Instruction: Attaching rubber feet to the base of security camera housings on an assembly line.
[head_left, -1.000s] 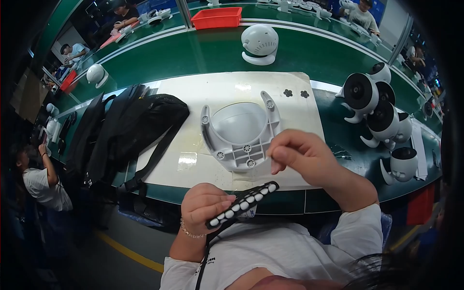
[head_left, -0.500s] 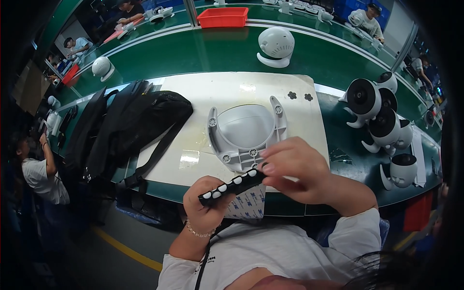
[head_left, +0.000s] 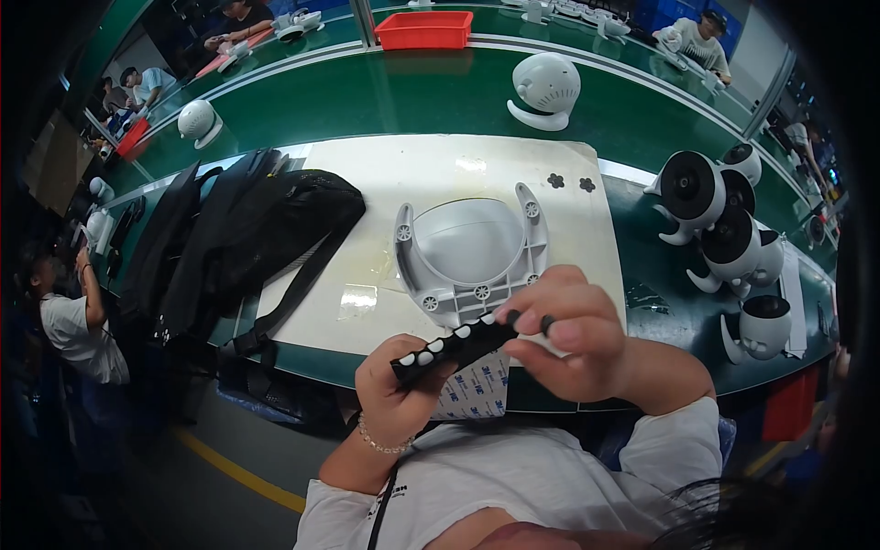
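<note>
My left hand (head_left: 396, 383) is closed around the near end of a black foam pad strip (head_left: 472, 346); white round spots run along its upper edge. At the strip's far end, the fingers of my right hand (head_left: 573, 332) pinch a small black round pad (head_left: 547, 324). A second dark round piece shows by the fingertip at the strip's end; whether it is still attached I cannot tell. Just beyond my hands lies a grey-white plastic housing (head_left: 469, 240) with two curved arms and round screw bosses, its near right part hidden by my right hand.
The housing lies on a white mat (head_left: 339, 266). Left of it is a black bag (head_left: 266, 220). Two black flower-shaped pieces (head_left: 571, 183) lie at the mat's far right. Several white whale-shaped devices (head_left: 724, 229) stand on the right; another device (head_left: 545, 92) and a red bin (head_left: 423, 31) are farther back.
Both hands and the strip have shifted slightly to the right. A black round pad now shows between my right fingers. The white device at the back has moved right along the green surface.
</note>
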Demonstrator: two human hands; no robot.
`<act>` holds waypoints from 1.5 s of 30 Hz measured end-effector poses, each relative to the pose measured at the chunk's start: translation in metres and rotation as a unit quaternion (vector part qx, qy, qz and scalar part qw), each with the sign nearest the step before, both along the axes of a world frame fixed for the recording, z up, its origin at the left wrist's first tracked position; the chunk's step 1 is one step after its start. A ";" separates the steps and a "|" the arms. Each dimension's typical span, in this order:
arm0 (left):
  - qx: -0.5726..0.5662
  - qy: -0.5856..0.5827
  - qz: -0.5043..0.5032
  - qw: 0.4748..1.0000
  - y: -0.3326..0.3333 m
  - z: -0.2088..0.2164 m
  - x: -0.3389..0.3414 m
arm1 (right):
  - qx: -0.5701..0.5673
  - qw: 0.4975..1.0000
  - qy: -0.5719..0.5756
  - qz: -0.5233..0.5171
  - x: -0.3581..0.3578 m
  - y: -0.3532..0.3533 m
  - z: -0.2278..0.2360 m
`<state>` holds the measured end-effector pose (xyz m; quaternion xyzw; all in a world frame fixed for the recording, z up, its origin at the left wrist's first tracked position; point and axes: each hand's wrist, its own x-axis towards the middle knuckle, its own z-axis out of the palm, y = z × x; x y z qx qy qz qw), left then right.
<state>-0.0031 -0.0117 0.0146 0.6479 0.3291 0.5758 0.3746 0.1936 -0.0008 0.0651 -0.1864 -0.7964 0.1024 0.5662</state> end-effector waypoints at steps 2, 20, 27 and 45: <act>0.003 0.039 -0.007 0.999 0.000 0.004 0.000 | 0.010 0.999 -0.032 -0.010 -0.003 0.000 -0.001; 0.140 0.067 0.005 0.988 0.020 -0.016 -0.006 | -0.229 0.966 0.102 -0.059 0.029 0.045 0.014; 0.128 0.088 -0.054 0.986 0.027 -0.026 -0.009 | -0.152 0.973 -0.031 -0.173 0.028 0.041 0.014; 0.139 0.122 -0.057 0.981 0.027 -0.030 -0.013 | -0.108 0.868 -0.251 -0.415 0.167 0.198 -0.067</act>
